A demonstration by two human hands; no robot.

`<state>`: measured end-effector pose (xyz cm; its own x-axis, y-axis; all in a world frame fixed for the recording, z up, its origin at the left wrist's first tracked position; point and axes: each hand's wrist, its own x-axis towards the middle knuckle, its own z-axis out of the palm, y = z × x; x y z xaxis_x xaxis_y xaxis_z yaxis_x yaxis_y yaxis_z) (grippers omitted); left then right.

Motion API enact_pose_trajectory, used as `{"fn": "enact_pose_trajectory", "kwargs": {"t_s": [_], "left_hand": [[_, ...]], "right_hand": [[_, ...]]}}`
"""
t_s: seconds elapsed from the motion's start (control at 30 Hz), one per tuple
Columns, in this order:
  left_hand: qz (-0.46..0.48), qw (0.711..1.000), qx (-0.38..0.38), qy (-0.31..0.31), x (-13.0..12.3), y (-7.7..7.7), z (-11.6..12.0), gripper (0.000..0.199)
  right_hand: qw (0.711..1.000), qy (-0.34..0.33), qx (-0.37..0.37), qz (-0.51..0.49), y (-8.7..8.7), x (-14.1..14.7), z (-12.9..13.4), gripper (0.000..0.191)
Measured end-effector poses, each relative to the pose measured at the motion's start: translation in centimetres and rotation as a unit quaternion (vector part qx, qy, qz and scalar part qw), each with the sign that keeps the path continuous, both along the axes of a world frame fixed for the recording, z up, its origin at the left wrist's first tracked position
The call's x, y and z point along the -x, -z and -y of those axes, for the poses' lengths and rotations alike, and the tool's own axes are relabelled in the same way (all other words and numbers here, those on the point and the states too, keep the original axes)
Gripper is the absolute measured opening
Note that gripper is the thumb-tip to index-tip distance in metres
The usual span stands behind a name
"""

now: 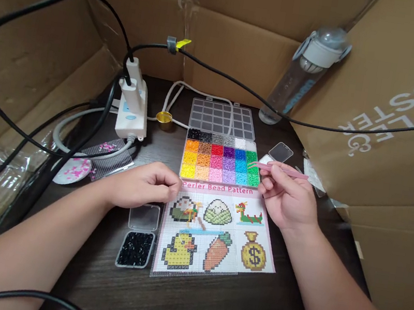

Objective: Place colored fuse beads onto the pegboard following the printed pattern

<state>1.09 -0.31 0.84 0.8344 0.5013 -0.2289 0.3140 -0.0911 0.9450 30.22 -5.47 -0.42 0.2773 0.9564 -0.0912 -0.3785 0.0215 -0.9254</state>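
In my right hand [289, 194] is a pair of pink tweezers [298, 174], pinched between thumb and fingers. Their tips are over the green compartments at the right side of the bead box [215, 183], whose lid lies open behind it. My left hand [149, 185] is curled into a loose fist at the upper left edge of the bead pattern sheet [270, 262], and nothing shows in it. A clear pegboard [195, 277] lies over much of the sheet. Orange, green, brown and blue beads [200, 231] form a partial figure on it.
A small open case of black beads [136, 249] sits left of the sheet. Beyond are a power strip [132, 117], a gold tape roll [164, 120] and a leaning water bottle [302, 75]. A black cable [238, 82] crosses above the table; cardboard walls [239, 50] surround it.
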Motion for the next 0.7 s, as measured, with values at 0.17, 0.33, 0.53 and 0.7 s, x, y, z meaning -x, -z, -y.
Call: {"fn": "enact_pose_trajectory", "kwargs": {"t_s": [0.17,0.33,0.53,0.7], "left_hand": [[0.007,1.0,0.003,-0.009,0.2,0.5,0.2,0.026],[0.025,0.999,0.017,-0.015,0.2,0.6,0.4,0.024],[0.04,0.999,0.025,-0.021,0.2,0.8,0.5,0.019],[0.036,0.999,0.011,-0.015,0.1,1.0,0.5,0.02]], "right_hand": [[0.99,0.033,-0.046,0.126,0.5,1.1,-0.2,0.012],[0.948,0.015,-0.046,0.313,-1.5,4.8,-0.4,0.014],[0.938,-0.013,-0.079,0.338,-1.9,9.5,-2.1,0.011],[0.947,0.013,-0.075,0.311,0.9,10.6,-2.8,0.009]]}}
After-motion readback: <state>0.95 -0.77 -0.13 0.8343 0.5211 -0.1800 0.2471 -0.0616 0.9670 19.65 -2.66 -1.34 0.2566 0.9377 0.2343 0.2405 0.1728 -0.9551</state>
